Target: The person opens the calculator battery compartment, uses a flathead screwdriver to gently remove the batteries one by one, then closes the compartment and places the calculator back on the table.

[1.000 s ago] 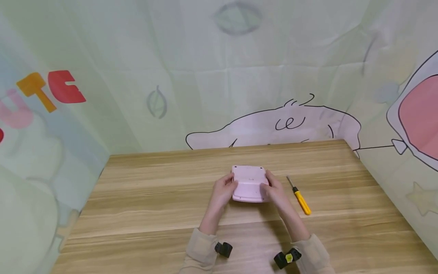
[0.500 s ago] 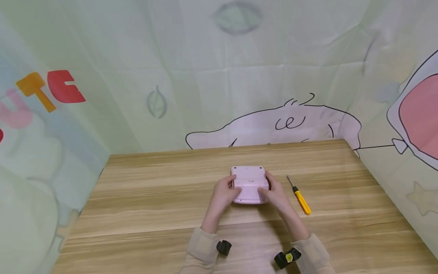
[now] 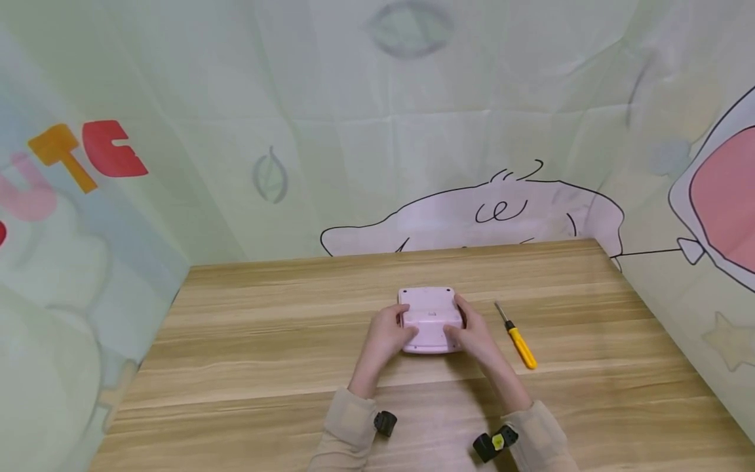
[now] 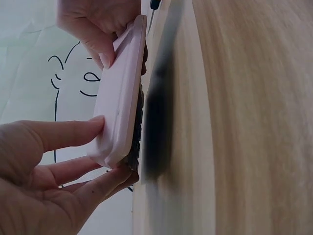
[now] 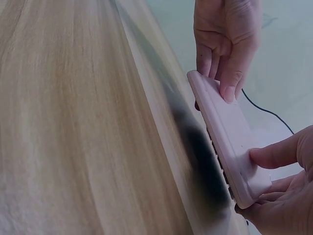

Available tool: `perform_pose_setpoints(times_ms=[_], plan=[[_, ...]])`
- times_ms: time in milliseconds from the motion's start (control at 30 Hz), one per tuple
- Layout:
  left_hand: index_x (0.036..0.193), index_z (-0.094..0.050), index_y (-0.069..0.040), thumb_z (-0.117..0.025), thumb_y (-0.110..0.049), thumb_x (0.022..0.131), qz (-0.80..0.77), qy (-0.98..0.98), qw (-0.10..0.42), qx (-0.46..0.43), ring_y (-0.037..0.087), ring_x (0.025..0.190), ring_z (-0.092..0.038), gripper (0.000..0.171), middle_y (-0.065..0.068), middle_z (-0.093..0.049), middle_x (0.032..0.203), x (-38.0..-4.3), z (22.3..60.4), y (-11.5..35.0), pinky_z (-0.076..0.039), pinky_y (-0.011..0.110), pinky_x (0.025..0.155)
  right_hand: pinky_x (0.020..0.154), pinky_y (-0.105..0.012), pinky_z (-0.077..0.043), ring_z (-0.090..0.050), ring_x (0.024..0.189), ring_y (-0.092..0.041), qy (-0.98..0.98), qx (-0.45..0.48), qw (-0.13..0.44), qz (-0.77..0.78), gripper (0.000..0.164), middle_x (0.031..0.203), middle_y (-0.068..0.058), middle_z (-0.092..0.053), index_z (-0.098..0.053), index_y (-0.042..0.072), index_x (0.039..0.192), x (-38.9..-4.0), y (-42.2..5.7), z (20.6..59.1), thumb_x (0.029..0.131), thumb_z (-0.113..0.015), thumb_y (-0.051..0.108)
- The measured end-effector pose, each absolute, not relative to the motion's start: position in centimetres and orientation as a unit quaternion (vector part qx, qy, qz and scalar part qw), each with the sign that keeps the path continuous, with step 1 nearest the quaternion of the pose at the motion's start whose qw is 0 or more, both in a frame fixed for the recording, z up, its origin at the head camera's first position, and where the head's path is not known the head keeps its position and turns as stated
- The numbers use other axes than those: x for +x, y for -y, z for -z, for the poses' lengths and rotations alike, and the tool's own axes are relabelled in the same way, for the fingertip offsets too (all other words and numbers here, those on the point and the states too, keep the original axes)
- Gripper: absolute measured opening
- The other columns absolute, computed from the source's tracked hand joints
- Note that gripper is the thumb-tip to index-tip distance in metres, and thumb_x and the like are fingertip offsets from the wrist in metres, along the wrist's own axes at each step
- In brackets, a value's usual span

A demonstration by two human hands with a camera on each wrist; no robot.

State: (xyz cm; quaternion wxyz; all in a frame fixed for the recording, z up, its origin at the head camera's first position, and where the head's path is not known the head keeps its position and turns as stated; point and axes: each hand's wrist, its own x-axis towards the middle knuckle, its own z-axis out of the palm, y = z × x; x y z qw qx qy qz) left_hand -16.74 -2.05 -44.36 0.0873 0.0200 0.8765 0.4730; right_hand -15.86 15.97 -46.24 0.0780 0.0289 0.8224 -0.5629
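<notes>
A pink calculator (image 3: 427, 298) is held back side up near the middle of the table, raised off the wood. Rows of dark keys show along the underside of the calculator (image 4: 115, 105) in the left wrist view. My left hand (image 3: 385, 335) grips its left side, thumb on the back and fingers beneath. On the opposite side my right hand (image 3: 475, 335) holds it the same way; in the right wrist view that thumb presses the back of the calculator (image 5: 230, 129). Small dark screw holes or feet mark the corners. The face with the keys is mostly hidden.
To the right of my right hand lies a screwdriver (image 3: 519, 341) with a yellow handle, its tip pointing away from me. The wooden table (image 3: 265, 341) ends at a printed cloth backdrop (image 3: 330, 164) behind and at both sides.
The calculator has come slightly closer to me and its back has tilted a little. My left thumb and fingers have slid further inward over its edge. The screwdriver stays put.
</notes>
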Motion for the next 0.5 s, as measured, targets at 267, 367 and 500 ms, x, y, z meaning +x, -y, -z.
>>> perform_pose_setpoints(times_ms=[267, 367, 500], plan=[[0.124, -0.06, 0.003, -0.072, -0.003, 0.077, -0.469, -0.879, 0.081, 0.026, 0.038, 0.125, -0.053, 0.049, 0.025, -0.058, 0.13, -16.92, 44.74, 2.02, -0.043, 0.048, 0.105, 0.12, -0.048, -0.014, -0.017, 0.147, -0.037, -0.823, 0.03, 0.073, 0.562, 0.071, 0.157, -0.024, -0.022, -0.021, -0.004, 0.15, -16.06, -15.98, 46.65, 0.086, -0.054, -0.005], [0.124, -0.06, 0.002, -0.072, -0.003, 0.077, -0.47, -0.878, 0.084, 0.023, 0.038, 0.126, -0.052, 0.049, 0.024, -0.058, 0.131, -17.01, 44.81, 1.99, -0.042, 0.048, 0.105, 0.12, -0.048, -0.015, -0.017, 0.147, -0.037, -0.823, 0.031, 0.07, 0.563, 0.071, 0.156, -0.025, -0.022, -0.022, -0.005, 0.149, -16.11, -15.95, 46.68, 0.086, -0.054, -0.005], [0.124, -0.06, 0.001, -0.071, -0.004, 0.077, -0.47, -0.878, 0.085, 0.021, 0.037, 0.126, -0.052, 0.049, 0.024, -0.058, 0.132, -17.11, 44.82, 1.97, -0.042, 0.048, 0.106, 0.12, -0.048, -0.015, -0.018, 0.146, -0.037, -0.825, 0.034, 0.068, 0.56, 0.071, 0.156, -0.025, -0.022, -0.022, -0.005, 0.149, -16.2, -15.96, 46.73, 0.086, -0.055, -0.005]])
